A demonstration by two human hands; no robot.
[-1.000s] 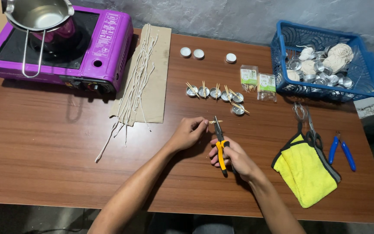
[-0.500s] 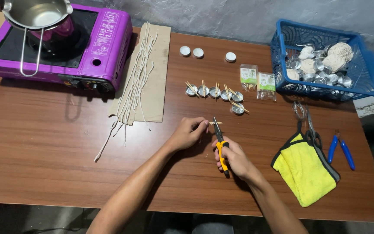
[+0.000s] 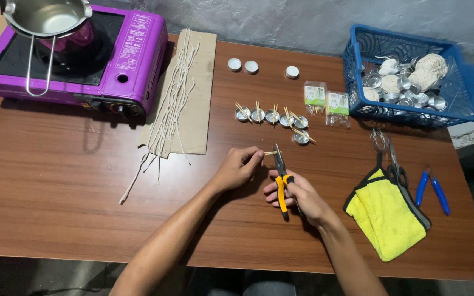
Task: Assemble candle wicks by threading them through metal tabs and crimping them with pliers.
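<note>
Mid-desk: right hand clenches yellow-handled pliers, left hand fingers pinch a small wooden stick. Keep stick square in the nose, squeeze gently, avoid splitting it.

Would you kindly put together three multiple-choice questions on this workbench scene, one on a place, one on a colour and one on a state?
1. Where does the yellow cloth lie?
A. in the basket
B. on the table, to the right of the right hand
C. on the stove

2. What colour is the portable stove?
A. purple
B. green
C. white

3. What is the right hand doing?
A. resting empty
B. gripping the pliers
C. lifting the pot

Answers: 1 B, the cloth lies flat on the table beside that hand; 2 A, its casing is purple; 3 B, the fingers wrap the yellow handles while the left hand pinches a small stick at the tip of the pliers.
</note>
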